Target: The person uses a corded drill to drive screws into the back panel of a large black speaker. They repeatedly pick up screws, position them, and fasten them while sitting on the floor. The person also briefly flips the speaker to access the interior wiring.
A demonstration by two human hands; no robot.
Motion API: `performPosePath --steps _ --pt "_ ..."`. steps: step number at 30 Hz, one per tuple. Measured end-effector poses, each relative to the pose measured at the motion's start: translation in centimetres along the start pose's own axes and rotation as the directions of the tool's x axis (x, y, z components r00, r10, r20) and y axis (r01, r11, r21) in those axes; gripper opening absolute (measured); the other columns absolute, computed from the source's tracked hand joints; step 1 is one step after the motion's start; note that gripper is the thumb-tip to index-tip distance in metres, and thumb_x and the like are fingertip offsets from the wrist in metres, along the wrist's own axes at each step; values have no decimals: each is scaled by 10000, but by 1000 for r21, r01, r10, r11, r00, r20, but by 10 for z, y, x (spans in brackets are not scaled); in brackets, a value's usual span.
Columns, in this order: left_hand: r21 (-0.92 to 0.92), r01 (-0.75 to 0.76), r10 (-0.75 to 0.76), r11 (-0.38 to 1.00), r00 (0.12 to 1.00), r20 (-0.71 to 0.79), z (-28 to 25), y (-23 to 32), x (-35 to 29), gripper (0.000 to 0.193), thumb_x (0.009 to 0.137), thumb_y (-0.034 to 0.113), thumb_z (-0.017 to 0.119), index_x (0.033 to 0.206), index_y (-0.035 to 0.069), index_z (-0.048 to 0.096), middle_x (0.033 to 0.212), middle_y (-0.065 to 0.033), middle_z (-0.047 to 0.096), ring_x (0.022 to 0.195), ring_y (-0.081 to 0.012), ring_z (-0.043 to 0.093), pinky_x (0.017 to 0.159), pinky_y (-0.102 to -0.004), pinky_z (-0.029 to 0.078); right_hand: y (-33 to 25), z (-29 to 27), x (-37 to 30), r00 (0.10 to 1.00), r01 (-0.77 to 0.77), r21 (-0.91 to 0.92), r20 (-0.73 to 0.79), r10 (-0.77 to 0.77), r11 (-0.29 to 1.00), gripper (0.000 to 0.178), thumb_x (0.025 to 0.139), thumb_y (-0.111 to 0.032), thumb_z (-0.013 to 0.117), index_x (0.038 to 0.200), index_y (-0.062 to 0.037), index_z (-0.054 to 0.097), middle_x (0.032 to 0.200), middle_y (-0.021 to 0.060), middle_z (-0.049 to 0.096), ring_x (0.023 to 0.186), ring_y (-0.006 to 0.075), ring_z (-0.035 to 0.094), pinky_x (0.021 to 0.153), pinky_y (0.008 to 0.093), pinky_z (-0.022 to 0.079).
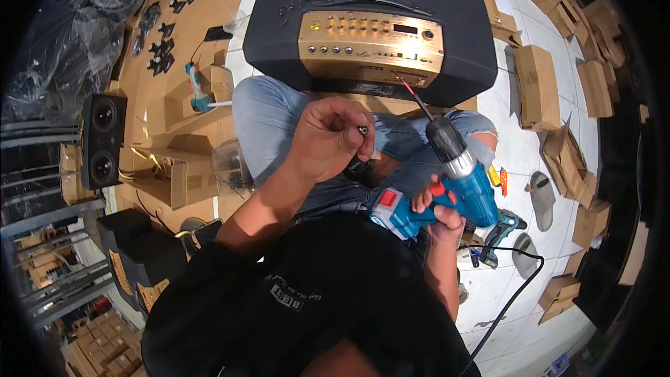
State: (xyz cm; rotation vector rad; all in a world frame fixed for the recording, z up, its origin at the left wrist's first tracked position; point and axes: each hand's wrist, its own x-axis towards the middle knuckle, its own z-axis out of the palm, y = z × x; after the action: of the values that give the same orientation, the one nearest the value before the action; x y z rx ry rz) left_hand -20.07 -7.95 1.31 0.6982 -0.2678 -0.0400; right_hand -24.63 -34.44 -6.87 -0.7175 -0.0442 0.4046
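Observation:
My right hand (440,213) is wrapped round the grip of a blue cordless drill (471,192) with a black chuck and a red trigger. Its long thin bit points up and left, toward a large black speaker box (460,35) in front of my legs. My left hand (331,136) is closed, pinching a small dark metal piece (363,130) between thumb and fingers; its exact kind is too small to tell. A gold control panel (373,45) with knobs and a display is set in the speaker. Several small dark screws (296,7) lie on the speaker's top.
At left are a small black speaker (105,141), an open cardboard box (178,171) and another drill (197,91). Black brackets (162,49) lie on cardboard. To the right are a second blue tool (499,237), a slipper (542,201), a black cable (513,297) and cardboard boxes (536,87).

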Motion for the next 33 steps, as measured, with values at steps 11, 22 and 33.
performPosePath --steps 11,22,33 --pt "-13 -109 106 994 985 -133 -31 21 4 198 891 87 692 1052 22 598 944 -166 675 787 -195 691 692 -300 581 -26 -56 -57 929 -271 -207 200 312 940 644 944 -343 546 1496 -100 319 1425 78 481 1124 192 618 894 326 537" --pt "156 -40 84 987 955 -284 -64 39 -10 190 890 115 702 1020 10 610 926 -167 681 746 -205 701 645 -313 608 -45 -9 -23 827 -461 -772 -196 527 437 747 907 -540 526 1444 -58 336 1194 294 553 935 310 594 716 319 558" --pt "798 56 -111 601 994 14 -154 100 38 165 825 54 752 979 4 722 862 -78 737 800 -115 684 753 -263 545 -117 102 116 984 62 -985 33 176 -158 217 744 -185 711 945 -103 713 938 33 721 840 182 683 779 329 524"
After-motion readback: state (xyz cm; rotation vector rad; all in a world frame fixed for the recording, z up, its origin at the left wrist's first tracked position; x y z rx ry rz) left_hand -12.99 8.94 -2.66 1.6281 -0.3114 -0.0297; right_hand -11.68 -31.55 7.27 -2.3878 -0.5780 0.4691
